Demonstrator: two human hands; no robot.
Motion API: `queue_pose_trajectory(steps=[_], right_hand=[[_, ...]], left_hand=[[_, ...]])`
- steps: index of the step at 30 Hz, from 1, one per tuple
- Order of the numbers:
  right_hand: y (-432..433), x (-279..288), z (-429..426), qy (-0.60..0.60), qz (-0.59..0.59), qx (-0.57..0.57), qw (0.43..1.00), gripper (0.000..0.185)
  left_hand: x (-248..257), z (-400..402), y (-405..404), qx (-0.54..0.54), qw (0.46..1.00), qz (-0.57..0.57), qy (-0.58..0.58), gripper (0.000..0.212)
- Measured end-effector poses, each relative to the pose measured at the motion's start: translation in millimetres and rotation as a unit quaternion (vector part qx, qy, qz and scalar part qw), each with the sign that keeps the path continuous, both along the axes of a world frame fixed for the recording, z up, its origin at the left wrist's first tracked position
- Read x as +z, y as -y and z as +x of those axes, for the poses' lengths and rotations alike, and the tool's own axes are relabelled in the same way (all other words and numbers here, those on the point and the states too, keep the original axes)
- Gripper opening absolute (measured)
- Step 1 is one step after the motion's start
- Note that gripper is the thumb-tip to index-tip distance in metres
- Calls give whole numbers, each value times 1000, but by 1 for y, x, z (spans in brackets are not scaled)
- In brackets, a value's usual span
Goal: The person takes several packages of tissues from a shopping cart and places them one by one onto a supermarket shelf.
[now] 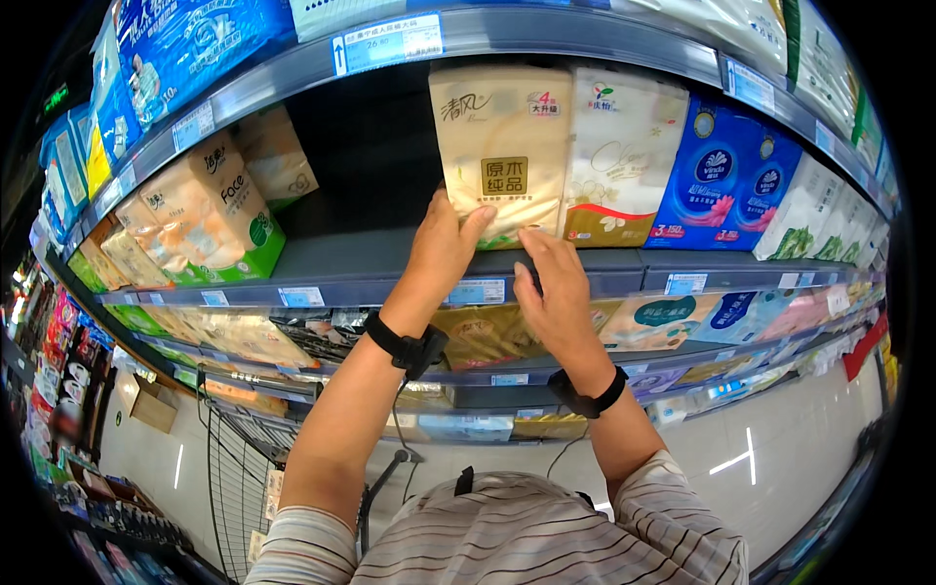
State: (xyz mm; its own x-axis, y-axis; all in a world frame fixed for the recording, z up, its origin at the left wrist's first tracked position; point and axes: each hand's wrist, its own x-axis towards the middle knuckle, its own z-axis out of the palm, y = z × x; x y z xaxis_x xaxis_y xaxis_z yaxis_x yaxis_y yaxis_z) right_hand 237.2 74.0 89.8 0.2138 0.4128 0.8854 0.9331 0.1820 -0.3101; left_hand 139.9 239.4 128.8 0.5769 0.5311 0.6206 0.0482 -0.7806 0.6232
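Note:
A cream pack of tissues (504, 131) stands upright on the shelf (351, 252) in front of me. My left hand (444, 238) is at its lower left corner, the thumb lying on the front face and the fingers along the side. Near the bottom right of the same pack, my right hand (552, 281) has its index fingertip against the lower edge, with the thumb apart. Directly right of the cream pack stands a white tissue pack (621, 153) with a red and gold base. On the left, a dark gap in the shelf separates the cream pack from peach tissue packs (212, 212).
Blue tissue packs (716, 175) stand farther right. An upper shelf edge (556, 36) with price tags overhangs the row. Lower shelves carry more packs, including a gold one (479, 340). A wire shopping cart (234, 468) stands at my lower left, and a cardboard box (150, 402) sits on the floor.

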Motion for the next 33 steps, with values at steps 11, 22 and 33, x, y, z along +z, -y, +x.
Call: queue_pose_trajectory(steps=[11, 22, 33], right_hand=[[19, 5, -20, -115, 41, 72, 990, 23], [26, -23, -98, -126, -56, 188, 972, 23], [-27, -112, -207, -177, -453, 375, 789, 26]], left_hand=[[-13, -1, -10, -13, 985, -21, 171, 61], [-28, -114, 47, -92, 966, -120, 210, 42], [-180, -318, 48, 75, 937, -339, -36, 31]])
